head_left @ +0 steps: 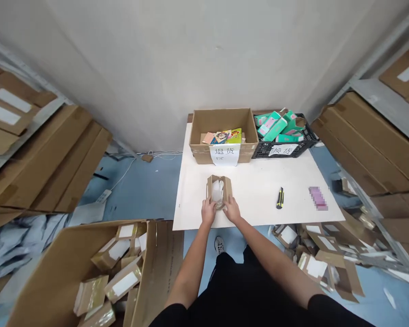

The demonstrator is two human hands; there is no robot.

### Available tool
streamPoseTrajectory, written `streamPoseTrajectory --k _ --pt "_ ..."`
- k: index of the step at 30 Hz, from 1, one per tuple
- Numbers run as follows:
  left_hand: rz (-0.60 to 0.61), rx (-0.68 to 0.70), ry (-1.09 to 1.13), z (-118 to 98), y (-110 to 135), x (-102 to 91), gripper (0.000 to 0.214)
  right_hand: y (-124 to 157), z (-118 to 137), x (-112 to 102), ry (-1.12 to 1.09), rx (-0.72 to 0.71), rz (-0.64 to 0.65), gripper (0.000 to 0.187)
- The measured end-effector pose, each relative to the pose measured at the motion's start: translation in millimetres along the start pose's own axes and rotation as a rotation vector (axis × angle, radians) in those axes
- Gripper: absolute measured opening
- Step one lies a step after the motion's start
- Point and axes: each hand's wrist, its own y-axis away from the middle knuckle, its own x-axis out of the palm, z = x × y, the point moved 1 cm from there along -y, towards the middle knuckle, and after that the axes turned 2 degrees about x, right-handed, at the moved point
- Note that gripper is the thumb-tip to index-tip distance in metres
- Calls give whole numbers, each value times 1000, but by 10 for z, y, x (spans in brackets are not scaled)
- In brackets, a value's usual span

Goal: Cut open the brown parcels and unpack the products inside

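Observation:
A small cardboard box (pixel 227 185) stands on the white table near its front edge, its flaps spread apart. Inside it lies whitish, crumpled packing material (pixel 217 190); whatever is under that is hidden. My left hand (pixel 208 211) grips the near left side of the box, fingers closed on the cardboard. At the near right side, my right hand (pixel 232 210) holds it the same way. To the right of my hands, a black and yellow utility knife (pixel 280 198) lies on the table.
Behind stand a large labelled carton (pixel 201 154) with colourful small packs and a black crate (pixel 296 152) with green boxes. A pixelated purple item (pixel 318 198) lies at right. A big carton (pixel 54 268) of parcels is at lower left; opened boxes (pixel 322 268) litter the right floor.

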Motion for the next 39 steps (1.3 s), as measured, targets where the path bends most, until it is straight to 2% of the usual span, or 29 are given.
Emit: streamPoseTrajectory --k 3,7,9,11,13,15,18,23,26,29,31,33,35,37,39 --pt "14 143 45 -402 -50 8 23 143 -93 -408 -13 25 -210 26" --pt "34 391 94 -1117 -228 55 24 506 -355 -1177 -50 42 -453 19" --pt "60 524 121 -1601 -365 216 28 758 -605 -1606 -54 106 -564 19" --pt "131 668 142 -2195 -457 518 31 1072 -957 -2035 -49 183 -684 21" --pt "232 804 168 -2851 -421 916 33 1476 -1371 -2424 -41 268 -811 22" --pt "332 916 191 -3506 -244 1344 31 1967 -1792 -2741 -35 360 -931 23" --pt "481 1043 224 -4412 200 1968 27 2795 -2370 -3088 -41 497 -1076 24" --pt "749 1217 309 -5661 1138 2858 26 4180 -3092 -3414 -69 712 -1275 24" --pt "902 1311 373 -6238 1726 3274 23 4921 -3387 -3496 -64 813 -1402 21" --pt "1046 1394 451 -6713 2310 3619 24 5573 -3626 -3549 0 913 -1505 20" --pt "1115 1452 466 -6979 2686 3802 26 5961 -3760 -3586 53 997 -1518 19" --pt "1159 1506 408 -7191 3018 3937 31 6309 -3863 -3623 88 1111 -1476 15" --pt "1184 1555 279 -7337 3257 4022 51 6602 -3920 -3655 110 1231 -1413 20" --pt "1184 1604 135 -7415 3359 4065 72 6817 -3927 -3685 149 1298 -1388 33" --pt "1148 1638 43 -7441 3314 4080 77 6927 -3907 -3730 213 1290 -1425 38"
